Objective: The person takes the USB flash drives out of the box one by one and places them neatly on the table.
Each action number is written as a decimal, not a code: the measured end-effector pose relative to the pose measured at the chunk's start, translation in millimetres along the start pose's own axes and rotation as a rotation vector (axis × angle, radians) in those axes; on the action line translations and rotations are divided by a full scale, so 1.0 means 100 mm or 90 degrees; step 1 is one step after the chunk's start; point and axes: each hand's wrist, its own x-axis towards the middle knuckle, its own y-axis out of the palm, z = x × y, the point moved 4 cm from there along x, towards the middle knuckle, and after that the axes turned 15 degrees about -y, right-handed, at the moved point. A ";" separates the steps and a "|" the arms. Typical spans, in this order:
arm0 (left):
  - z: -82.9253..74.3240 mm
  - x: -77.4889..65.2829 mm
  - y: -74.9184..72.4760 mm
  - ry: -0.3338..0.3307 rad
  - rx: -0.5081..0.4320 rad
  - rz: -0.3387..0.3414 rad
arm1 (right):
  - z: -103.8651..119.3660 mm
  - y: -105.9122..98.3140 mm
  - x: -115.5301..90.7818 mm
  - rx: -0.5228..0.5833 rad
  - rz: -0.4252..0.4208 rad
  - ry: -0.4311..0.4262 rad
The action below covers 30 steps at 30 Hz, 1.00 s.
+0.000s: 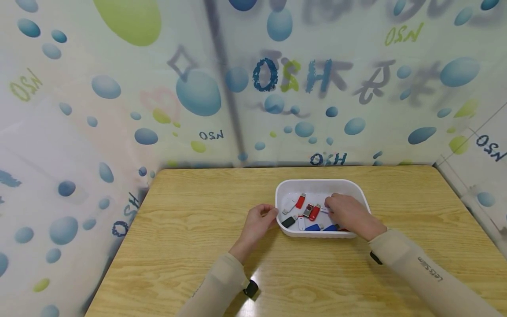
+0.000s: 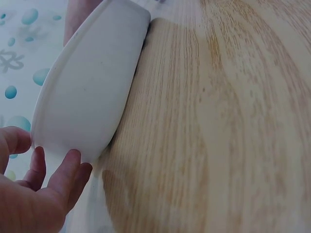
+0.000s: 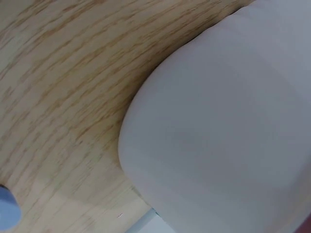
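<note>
A white plastic tray sits on the wooden table with several USB flash drives inside. Among them are red ones, a black one, a white one and blue ones. My left hand holds the tray's left end by the rim, its fingertips against the outer wall in the left wrist view. Reaching in over the right side, my right hand pinches a whitish flash drive, partly hidden by the fingers. The right wrist view shows mostly the tray's outer wall.
The wooden table extends on both sides of the tray. Behind it hangs a pale backdrop printed with blue and green spots and lettering. More of this patterned sheeting stands along the left side.
</note>
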 end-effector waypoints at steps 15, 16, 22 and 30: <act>-0.01 0.00 -0.01 -0.006 0.027 0.003 | 0.00 -0.02 -0.02 0.023 -0.016 0.002; -0.01 0.00 -0.01 -0.006 0.023 0.003 | 0.00 -0.04 -0.03 0.031 -0.018 0.004; 0.00 -0.01 -0.01 -0.003 0.011 -0.010 | 0.00 -0.15 -0.09 0.044 -0.044 0.002; 0.00 -0.02 0.00 -0.005 0.016 -0.014 | 0.00 -0.40 -0.26 0.039 -0.103 -0.031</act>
